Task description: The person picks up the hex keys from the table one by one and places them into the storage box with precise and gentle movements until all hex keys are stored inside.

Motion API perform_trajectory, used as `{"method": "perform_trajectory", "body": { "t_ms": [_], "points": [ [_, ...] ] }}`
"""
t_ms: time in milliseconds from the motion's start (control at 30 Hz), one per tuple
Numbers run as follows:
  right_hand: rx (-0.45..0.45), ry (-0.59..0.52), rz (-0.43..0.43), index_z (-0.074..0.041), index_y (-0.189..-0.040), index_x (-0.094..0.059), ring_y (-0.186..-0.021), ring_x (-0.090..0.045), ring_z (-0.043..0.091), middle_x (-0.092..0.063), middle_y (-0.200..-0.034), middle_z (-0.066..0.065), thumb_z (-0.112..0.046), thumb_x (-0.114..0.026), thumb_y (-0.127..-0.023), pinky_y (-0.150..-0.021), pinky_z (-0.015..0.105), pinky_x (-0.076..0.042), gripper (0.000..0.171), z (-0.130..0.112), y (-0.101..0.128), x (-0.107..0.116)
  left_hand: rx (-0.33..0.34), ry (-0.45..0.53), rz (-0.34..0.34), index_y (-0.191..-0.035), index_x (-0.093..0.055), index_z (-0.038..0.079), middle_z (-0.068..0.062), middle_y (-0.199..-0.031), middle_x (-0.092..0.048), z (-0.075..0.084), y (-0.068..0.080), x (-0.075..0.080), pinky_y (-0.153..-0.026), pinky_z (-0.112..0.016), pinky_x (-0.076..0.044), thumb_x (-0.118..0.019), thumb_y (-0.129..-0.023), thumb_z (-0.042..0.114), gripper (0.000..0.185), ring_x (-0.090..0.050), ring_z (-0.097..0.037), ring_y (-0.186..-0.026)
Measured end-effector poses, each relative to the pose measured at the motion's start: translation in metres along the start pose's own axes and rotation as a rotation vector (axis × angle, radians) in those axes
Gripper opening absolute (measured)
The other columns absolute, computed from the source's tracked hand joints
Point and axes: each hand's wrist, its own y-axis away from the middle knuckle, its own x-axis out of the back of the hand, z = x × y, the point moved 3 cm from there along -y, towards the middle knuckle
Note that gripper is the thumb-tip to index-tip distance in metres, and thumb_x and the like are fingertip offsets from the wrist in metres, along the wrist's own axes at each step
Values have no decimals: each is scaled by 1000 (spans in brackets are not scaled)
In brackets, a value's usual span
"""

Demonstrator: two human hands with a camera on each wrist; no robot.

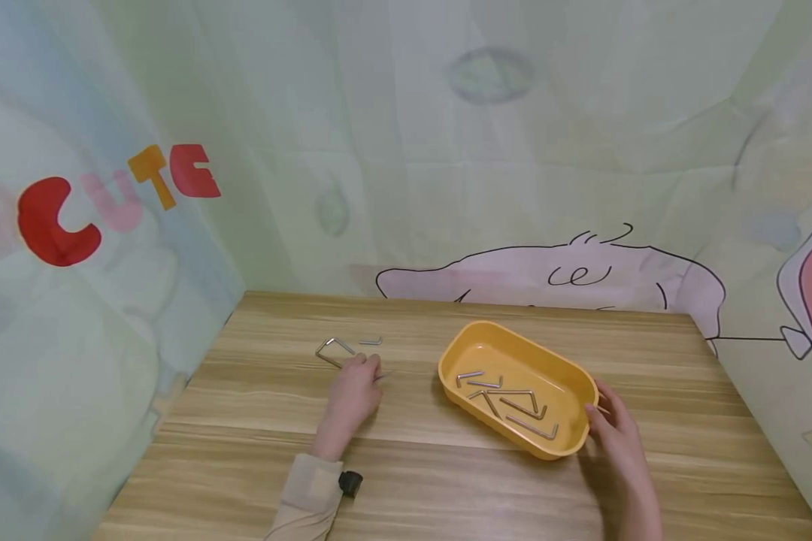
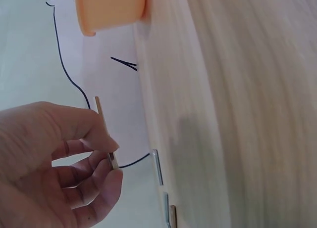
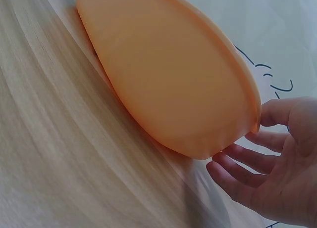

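My left hand [image 1: 368, 368] rests on the wooden table [image 1: 446, 481] and pinches a small hex key [image 2: 106, 139] between thumb and fingers [image 2: 99, 176]. In the head view only the key's tip [image 1: 381, 376] shows past the fingers. Just beyond it lie a bent pair of hex keys [image 1: 334, 349] and a short one [image 1: 371, 342]. A yellow tray [image 1: 514, 443] to the right holds several hex keys [image 1: 507, 402]. My right hand [image 1: 594, 412] touches the tray's right end, thumb at the rim [image 3: 255, 116], fingers [image 3: 233, 163] loosely curled beside the wall.
Printed cloth walls close in the table on the left, back and right. Bare wood lies between the tray and my left hand and along the front edge. The left wrist view shows the tray [image 2: 111, 8] far off and loose keys [image 2: 157, 166] close by.
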Motion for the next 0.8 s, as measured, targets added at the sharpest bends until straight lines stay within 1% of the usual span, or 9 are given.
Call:
{"method": "perform_trajectory", "body": {
  "t_ms": [133, 267, 433, 500, 700, 800],
  "points": [
    [5, -2, 5, 0, -148, -27, -97, -47, -18, -44, -131, 9, -15, -43, -101, -80, 7, -46, 52, 0, 0, 0, -8, -9, -19, -80, -58, 9, -3, -76, -53, 8, 0, 2, -59, -28, -42, -69, -70, -4, 19, -49, -19, -73],
    [2, -8, 9, -1, -148, -28, -98, -48, -17, -45, -123, -3, -14, -44, -101, -80, 7, -46, 51, 1, -1, 0, -32, -41, -9, -80, -58, 11, -3, -78, -55, 17, -1, 4, -60, -30, -44, -67, -68, -4, 22, -51, -20, -75],
    [0, -13, 9, 0, -148, -27, -98, -48, -16, -45, -122, -3, -15, -44, -101, -80, 7, -46, 52, 2, -1, 1, -100, -74, 37, -81, -58, 10, -3, -77, -55, 29, -2, 8, -60, -30, -44, -67, -67, -4, 22, -51, -20, -72],
    [5, -11, 10, 0, -148, -27, -98, -48, -17, -46, -122, -3, -14, -44, -101, -80, 8, -47, 52, 3, -1, 1, -121, -83, 44, -82, -58, 10, -3, -77, -55, 34, -2, 9, -61, -30, -44, -67, -67, -4, 22, -51, -20, -71],
    [15, -16, 2, 0, -148, -26, -98, -49, -17, -46, -119, -10, -13, -43, -101, -80, 8, -47, 52, 2, -1, 1, -135, -87, 10, -85, -58, 12, -2, -81, -55, 51, -3, 12, -63, -28, -43, -68, -73, 1, 20, -48, -19, -76],
    [19, -10, 3, 0, -148, -27, -98, -49, -16, -47, -117, -13, -13, -43, -101, -80, 8, -47, 52, 2, -1, 1, -160, -89, 5, -86, -57, 13, -1, -82, -54, 59, -4, 12, -64, -27, -42, -68, -74, 1, 20, -47, -18, -78]
  ]
}}
